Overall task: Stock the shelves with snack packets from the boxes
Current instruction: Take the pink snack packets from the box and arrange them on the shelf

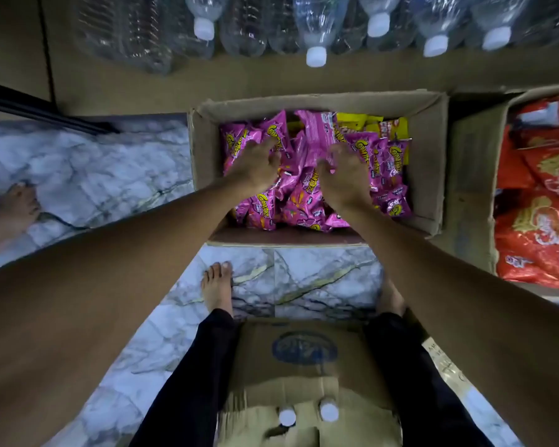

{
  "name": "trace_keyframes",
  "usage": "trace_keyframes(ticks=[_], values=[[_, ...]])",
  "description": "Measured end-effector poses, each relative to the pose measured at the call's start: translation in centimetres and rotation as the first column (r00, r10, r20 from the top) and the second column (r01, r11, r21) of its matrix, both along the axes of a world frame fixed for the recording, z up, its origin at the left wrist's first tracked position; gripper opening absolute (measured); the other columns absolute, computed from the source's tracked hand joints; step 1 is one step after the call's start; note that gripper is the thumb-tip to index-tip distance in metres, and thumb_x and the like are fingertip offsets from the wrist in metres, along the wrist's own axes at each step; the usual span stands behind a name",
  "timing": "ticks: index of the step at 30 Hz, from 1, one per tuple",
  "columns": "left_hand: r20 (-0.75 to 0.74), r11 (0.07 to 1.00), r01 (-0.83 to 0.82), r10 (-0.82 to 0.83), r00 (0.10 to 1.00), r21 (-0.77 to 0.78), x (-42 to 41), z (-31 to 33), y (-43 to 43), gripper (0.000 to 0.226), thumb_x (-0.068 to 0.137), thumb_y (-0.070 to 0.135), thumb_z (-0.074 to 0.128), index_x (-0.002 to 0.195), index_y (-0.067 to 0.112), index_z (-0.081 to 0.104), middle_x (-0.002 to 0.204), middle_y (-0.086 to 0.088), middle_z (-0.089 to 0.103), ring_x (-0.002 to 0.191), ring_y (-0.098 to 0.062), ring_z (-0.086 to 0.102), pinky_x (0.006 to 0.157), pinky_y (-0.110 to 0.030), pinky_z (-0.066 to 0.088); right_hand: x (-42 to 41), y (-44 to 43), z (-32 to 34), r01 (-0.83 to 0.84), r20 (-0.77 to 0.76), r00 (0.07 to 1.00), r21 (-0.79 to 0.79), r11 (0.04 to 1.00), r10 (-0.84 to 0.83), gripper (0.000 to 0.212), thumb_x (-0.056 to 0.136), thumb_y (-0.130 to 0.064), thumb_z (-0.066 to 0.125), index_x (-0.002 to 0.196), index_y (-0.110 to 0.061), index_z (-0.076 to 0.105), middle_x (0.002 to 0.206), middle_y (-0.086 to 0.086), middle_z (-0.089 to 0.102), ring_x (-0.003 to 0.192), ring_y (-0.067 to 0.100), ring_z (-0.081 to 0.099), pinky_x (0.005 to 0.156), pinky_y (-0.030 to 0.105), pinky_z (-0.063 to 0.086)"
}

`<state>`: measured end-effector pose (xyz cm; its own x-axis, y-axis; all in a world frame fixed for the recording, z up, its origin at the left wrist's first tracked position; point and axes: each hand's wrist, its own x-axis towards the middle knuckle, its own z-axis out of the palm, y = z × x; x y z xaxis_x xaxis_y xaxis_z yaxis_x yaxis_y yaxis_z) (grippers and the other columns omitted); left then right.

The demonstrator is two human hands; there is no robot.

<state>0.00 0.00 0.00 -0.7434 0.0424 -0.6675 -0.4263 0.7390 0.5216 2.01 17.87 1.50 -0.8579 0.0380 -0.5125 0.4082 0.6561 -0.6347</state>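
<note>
Underfoot, pale marble floor (88, 169) with dark veins. Straight ahead on it, an open cardboard box (428, 162), stuffed with pink snack packets (265, 214). Reaches down into that box with both bare arms. Lays the left hand (259, 167) on top of the pink heap, fingers spread and fairly straight, tips touching a packet toward the far-left side of the pile. Sets the right hand (344, 180) just beside the left, close but apart, fingers bent claw-like over the packets; hold on any packet impossible to tell through the blur. Just beyond the right hand's fingertips, toward the far corner of the box, a few yellow packets (352, 119). Well out past the right hand, a second box (471, 188) packed with orange-red bags (542, 233). Beyond both hands, past the far wall of the box, a row of clear water bottles (317, 30), white-lidded ends pointing this way. Back behind the wrists and lower down, bare feet (217, 285) on the tiles, dark trousers (181, 382), and between the legs a flattened cardboard sheet (300, 350) with a blue oval print, two white caps (287, 417) at its near edge.
</note>
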Motion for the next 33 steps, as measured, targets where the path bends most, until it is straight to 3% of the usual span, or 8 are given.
trace_keyframes(ticks=[4, 8, 14, 17, 21, 24, 28, 33], values=[[0.033, 0.987, -0.163, 0.163, 0.986, -0.01, -0.3, -0.5, 0.9, 0.056, 0.104, 0.031, 0.048, 0.154, 0.014, 0.027, 0.129, -0.023, 0.058, 0.044, -0.005, 0.045, 0.036, -0.014, 0.035, -0.4, -0.5, -1.5, 0.06, -0.073, 0.996, 0.129, 0.99, -0.051, 0.06, 0.091, -0.043, 0.067, 0.141, -0.016, 0.046, 0.139, 0.013, 0.048, 0.126, 0.033, 0.051, 0.091, 0.045, 0.055], [0.117, 0.926, -0.376, 0.372, 0.921, 0.017, -0.7, -1.1, 1.9, 0.065, 0.093, 0.019, 0.069, 0.145, 0.012, 0.033, 0.125, -0.014, 0.06, 0.056, -0.007, 0.051, 0.039, -0.011, 0.038, -1.2, -1.2, -2.1, 0.084, 0.054, 0.995, 0.059, 0.995, -0.088, 0.079, 0.083, -0.047, 0.074, 0.148, -0.021, 0.038, 0.143, 0.009, 0.05, 0.128, 0.031, 0.052, 0.096, 0.046, 0.053], [0.188, 0.832, -0.554, 0.543, 0.818, 0.009, -0.5, 0.6, 2.9, 0.111, 0.069, 0.018, 0.09, 0.155, 0.015, 0.019, 0.154, -0.008, 0.038, 0.14, -0.025, 0.04, 0.108, -0.023, 0.033, -1.0, -0.9, 0.2, 0.347, 0.133, 0.933, -0.09, 0.934, -0.334, 0.061, 0.091, -0.026, 0.067, 0.148, -0.02, 0.045, 0.123, 0.0, 0.063, 0.076, 0.002, 0.058, 0.058, 0.006, 0.043], [0.257, 0.799, -0.599, 0.569, 0.781, 0.052, 0.1, 1.9, 3.0, 0.113, 0.07, 0.016, 0.09, 0.156, 0.015, 0.018, 0.157, -0.008, 0.034, 0.142, -0.026, 0.035, 0.114, -0.032, 0.031, 0.0, -0.1, 2.2, 0.501, 0.348, 0.839, -0.192, 0.844, -0.419, 0.043, 0.096, -0.028, 0.055, 0.139, -0.025, 0.053, 0.129, 0.004, 0.063, 0.107, 0.021, 0.063, 0.087, 0.037, 0.055], [0.367, 0.78, -0.624, 0.569, 0.736, 0.042, 1.7, 5.3, 3.0, 0.102, 0.068, 0.011, 0.088, 0.151, 0.013, 0.03, 0.145, -0.008, 0.05, 0.128, -0.027, 0.051, 0.104, -0.036, 0.043, 1.8, 1.5, 5.9, 0.712, 0.573, 0.653, -0.244, 0.658, -0.495, 0.017, 0.098, -0.017, 0.041, 0.097, -0.019, 0.057, 0.084, -0.004, 0.051, 0.077, 0.013, 0.047, 0.081, 0.034, 0.044], [0.447, 0.763, -0.642, 0.549, 0.706, 0.078, 3.0, 8.6, 3.3, 0.089, 0.059, 0.009, 0.089, 0.137, 0.006, 0.045, 0.124, -0.01, 0.063, 0.101, -0.023, 0.06, 0.08, -0.033, 0.048, 3.0, 2.4, 9.2, 0.816, 0.671, 0.525, -0.22, 0.535, -0.524, 0.017, 0.101, -0.023, 0.038, 0.098, -0.022, 0.054, 0.107, -0.002, 0.048, 0.101, 0.017, 0.047, 0.099, 0.043, 0.042], [0.439, 0.704, -0.7, 0.596, 0.672, 0.117, 5.0, 10.0, 2.8, 0.129, 0.018, 0.012, 0.085, 0.14, 0.008, 0.044, 0.131, -0.013, 0.059, 0.115, -0.033, 0.059, 0.099, -0.05, 0.051, 4.3, 2.7, 14.5, 0.799, 0.671, 0.554, -0.262, 0.542, -0.492, 0.017, 0.099, -0.035, 0.045, 0.107, -0.029, 0.059, 0.13, -0.001, 0.048, 0.122, 0.026, 0.049, 0.085, 0.039, 0.046], [0.532, 0.593, -0.793, 0.63, 0.566, 0.142, 5.5, 20.9, 3.1, 0.021, 0.036, 0.012, 0.066, 0.054, 0.015, 0.057, 0.061, -0.003, 0.051, 0.066, -0.025, 0.048, 0.061, -0.031, 0.039, 5.9, 3.5, 22.1, 0.598, 0.593, 0.736, -0.341, 0.725, -0.327, 0.042, 0.086, -0.024, 0.075, 0.122, -0.031, 0.055, 0.117, 0.0, 0.068, 0.116, 0.024, 0.061, 0.084, 0.039, 0.042]])
